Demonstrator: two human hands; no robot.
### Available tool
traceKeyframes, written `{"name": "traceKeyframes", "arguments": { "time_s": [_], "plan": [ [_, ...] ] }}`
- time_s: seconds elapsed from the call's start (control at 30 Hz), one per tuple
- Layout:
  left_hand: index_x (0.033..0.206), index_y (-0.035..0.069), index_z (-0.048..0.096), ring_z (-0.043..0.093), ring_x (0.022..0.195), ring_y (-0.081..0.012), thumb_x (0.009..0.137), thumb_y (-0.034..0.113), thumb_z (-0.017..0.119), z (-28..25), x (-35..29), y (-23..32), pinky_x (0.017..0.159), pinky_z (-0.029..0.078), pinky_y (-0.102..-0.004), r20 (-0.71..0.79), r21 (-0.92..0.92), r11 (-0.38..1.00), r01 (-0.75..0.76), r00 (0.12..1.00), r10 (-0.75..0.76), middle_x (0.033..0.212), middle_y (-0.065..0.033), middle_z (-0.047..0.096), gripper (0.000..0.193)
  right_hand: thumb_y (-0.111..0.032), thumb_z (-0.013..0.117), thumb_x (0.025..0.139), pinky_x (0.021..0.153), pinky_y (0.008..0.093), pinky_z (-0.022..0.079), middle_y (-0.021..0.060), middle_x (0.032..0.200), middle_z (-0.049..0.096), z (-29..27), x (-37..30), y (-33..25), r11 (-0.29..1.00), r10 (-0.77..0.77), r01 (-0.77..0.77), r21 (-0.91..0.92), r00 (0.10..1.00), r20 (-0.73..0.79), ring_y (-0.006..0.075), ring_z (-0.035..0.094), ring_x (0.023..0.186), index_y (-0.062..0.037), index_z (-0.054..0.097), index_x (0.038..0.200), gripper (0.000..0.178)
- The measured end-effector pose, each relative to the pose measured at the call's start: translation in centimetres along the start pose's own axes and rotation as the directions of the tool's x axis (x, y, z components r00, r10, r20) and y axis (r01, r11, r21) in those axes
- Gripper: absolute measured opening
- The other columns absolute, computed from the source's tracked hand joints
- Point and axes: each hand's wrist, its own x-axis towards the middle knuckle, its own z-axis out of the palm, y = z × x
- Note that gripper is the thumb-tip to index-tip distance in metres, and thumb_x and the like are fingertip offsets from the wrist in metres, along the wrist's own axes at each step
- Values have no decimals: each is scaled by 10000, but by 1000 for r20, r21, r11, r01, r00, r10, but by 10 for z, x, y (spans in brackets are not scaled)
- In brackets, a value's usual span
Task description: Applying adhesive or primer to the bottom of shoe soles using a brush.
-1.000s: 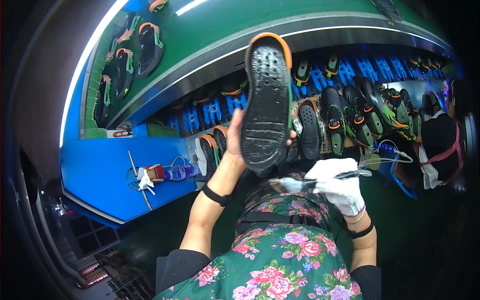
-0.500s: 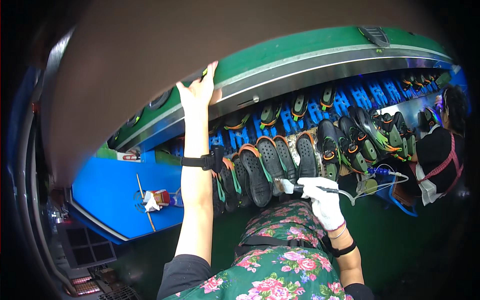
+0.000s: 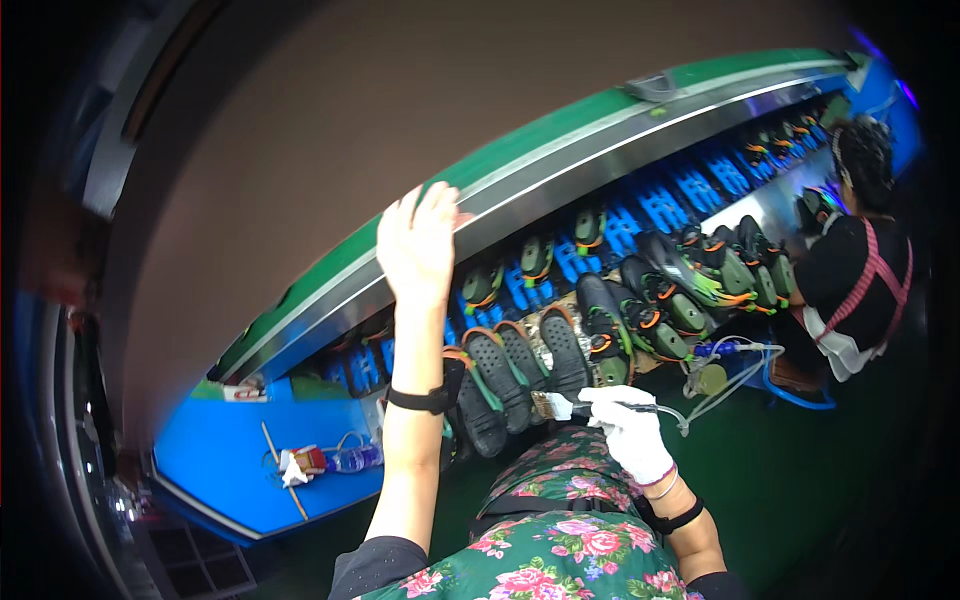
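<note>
My bare left hand point(image 3: 418, 245) reaches up to the edge of the green conveyor belt point(image 3: 520, 150), fingers stretched out and nothing visible in them. In a white glove, my right hand point(image 3: 632, 432) is closed round the black handle of a flat brush point(image 3: 556, 405). A pale tube point(image 3: 684, 424) trails from behind that hand. The brush's bristles are beside a row of black perforated shoe soles point(image 3: 492, 362) with orange and green edges; whether they touch is unclear. To the right of the soles stand black-and-green shoes point(image 3: 650, 318).
Blue racks point(image 3: 660, 210) bearing more shoes run beneath the belt. On the blue table point(image 3: 220, 450) at left lie a thin stick point(image 3: 270, 440), a white crumpled cloth point(image 3: 293, 467) and a clear bottle point(image 3: 355, 458). A co-worker point(image 3: 855, 260) is at the right. A dark brown surface covers the top.
The view has shifted and tilted. My left hand has come away from a dark shoe part on the belt, its fingers now straight. My right hand still holds the brush near the soles.
</note>
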Motion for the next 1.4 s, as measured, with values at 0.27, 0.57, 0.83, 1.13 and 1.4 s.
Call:
{"name": "traceKeyframes", "arguments": {
  "time_s": [0.27, 0.57, 0.83, 1.13, 1.4],
  "plan": [
    [1553, 93, 442, 659, 1052, -200, 938, 173, 744, 197, 88, -139, 834, 584, -321, 542, 586, 649, -485, 830, 132, 1468, -139, 547, 690, -10, 620, 930, 712, 273, 542, 144, 1101, 755, -42, -13, 0, 877, 187, -111, 468, 975, -120, 153, 677, 790, 62, 746, 1096, 221],
    [1268, 106, 602, 682, 987, -226, 919, 167, 730, 157, 106, -120, 857, 598, -383, 390, 461, 842, -281, 916, 92, 1136, -79, 641, 377, -48, 630, 937, 728, 252, 537, 126, 1047, 763, -50, -16, -8, 979, -19, 30, 200, 998, -60, 132, 685, 814, 54, 743, 1164, 273],
    [1259, 61, 594, 548, 1241, -218, 984, 276, 584, 1, -15, 46, 1147, 346, -417, -5, 733, 587, -345, 859, 512, 1268, -109, 630, 349, -71, 682, 914, 758, 282, 576, 182, 1076, 765, -37, -8, -34, 738, 236, -207, 642, 971, 42, 182, 712, 827, 75, 743, 1109, 251],
    [1050, 107, 686, 684, 915, -174, 940, 314, 713, -84, -138, 40, 834, 559, -345, -421, 179, 836, 518, 808, -411, 1012, -37, 700, 235, -71, 660, 945, 806, 290, 572, 148, 1084, 764, 28, 12, -58, 902, -262, 242, 357, 965, 8, 163, 706, 874, 40, 746, 1156, 254],
    [1065, 136, 692, 692, 987, -231, 987, 507, 612, -78, -239, -36, 946, 541, -448, -219, -237, 643, 728, 605, -766, 1029, -36, 730, 388, -95, 673, 948, 791, 264, 564, 98, 1039, 774, 74, 19, -68, 932, 9, -38, 362, 997, 83, 118, 695, 858, 41, 752, 1162, 265]
  ]
}}
